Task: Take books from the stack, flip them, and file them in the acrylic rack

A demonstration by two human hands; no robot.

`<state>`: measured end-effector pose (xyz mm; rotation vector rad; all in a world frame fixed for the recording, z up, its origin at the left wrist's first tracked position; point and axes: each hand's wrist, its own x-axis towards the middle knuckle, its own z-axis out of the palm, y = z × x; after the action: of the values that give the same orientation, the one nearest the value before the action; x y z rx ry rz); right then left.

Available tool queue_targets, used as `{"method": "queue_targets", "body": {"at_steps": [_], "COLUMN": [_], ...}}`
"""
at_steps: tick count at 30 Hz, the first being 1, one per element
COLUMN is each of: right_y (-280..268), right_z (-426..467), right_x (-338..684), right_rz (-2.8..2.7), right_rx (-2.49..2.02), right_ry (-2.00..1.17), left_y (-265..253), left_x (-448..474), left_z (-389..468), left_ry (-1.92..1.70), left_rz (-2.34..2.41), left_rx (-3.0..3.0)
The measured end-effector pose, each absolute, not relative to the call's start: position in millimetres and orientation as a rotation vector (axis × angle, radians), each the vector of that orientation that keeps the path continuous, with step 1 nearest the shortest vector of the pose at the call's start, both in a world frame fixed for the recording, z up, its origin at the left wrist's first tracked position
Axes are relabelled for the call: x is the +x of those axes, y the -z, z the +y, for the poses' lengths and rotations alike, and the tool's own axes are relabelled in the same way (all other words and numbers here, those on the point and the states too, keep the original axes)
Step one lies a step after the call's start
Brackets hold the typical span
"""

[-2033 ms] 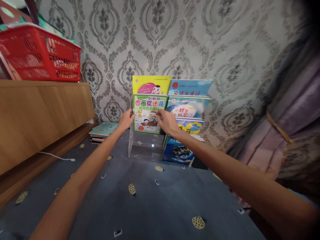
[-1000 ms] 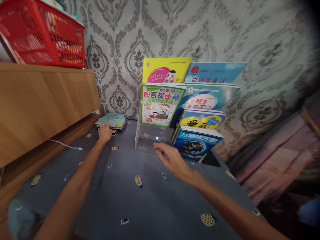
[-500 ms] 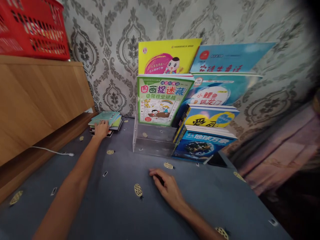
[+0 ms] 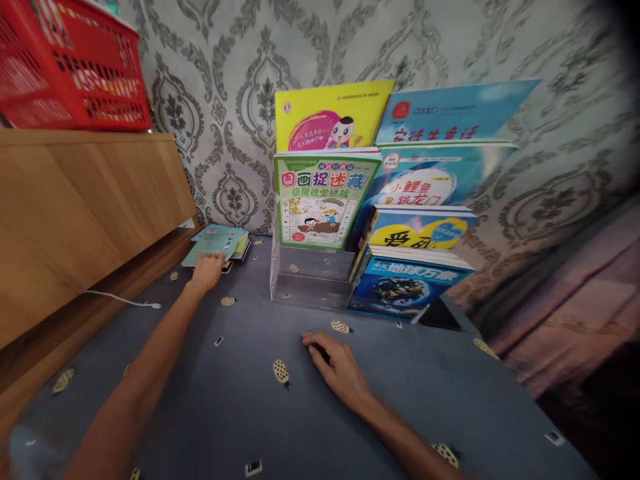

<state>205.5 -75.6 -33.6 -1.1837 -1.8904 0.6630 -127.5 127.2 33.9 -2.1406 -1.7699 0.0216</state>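
At the far left of the table, my left hand [image 4: 208,271] is at the near edge of a thin light green book [image 4: 213,241], the top one of a small stack. Its fingers lie over the cover, and the thumb is hidden, seemingly below the edge. Under it, other books [image 4: 242,249] show their edges at the right. My right hand [image 4: 341,370] rests on the table in front of the book rack, fingers loosely bent, thumb apart from them, holding nothing.
A clear stepped rack [image 4: 313,293] holds a green picture book [image 4: 320,213], a yellow book [image 4: 330,117] and several blue ones [image 4: 400,283]. Behind its right side lies a dark flat object [image 4: 440,315]. A wooden cabinet [image 4: 95,213] carries a red basket [image 4: 110,83]; a white cable [image 4: 125,299] lies nearby.
The top light green book has shifted and tilted toward me under my left hand, whose fingers are now at its near edge. My right hand stays about where it was. The view has shifted slightly.
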Motion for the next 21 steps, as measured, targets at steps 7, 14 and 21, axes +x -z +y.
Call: {"method": "queue_targets", "body": {"at_steps": [7, 14, 21], "right_y": [35, 31, 26], "right_z": [-75, -78, -79], "right_x": [204, 204, 203], "right_rz": [-1.920, -1.921, -1.925], "right_rx": [-1.112, -1.109, -1.108], "right_ry": [-0.587, -0.575, -0.586], "left_y": [-27, -28, -29], "left_x": [-110, -87, -68], "left_z": [75, 18, -19], "left_ry": [-0.151, -0.248, -0.264], "left_rz": [-1.730, -1.712, -1.707], "left_rx": [-2.194, -2.290, -2.436]}}
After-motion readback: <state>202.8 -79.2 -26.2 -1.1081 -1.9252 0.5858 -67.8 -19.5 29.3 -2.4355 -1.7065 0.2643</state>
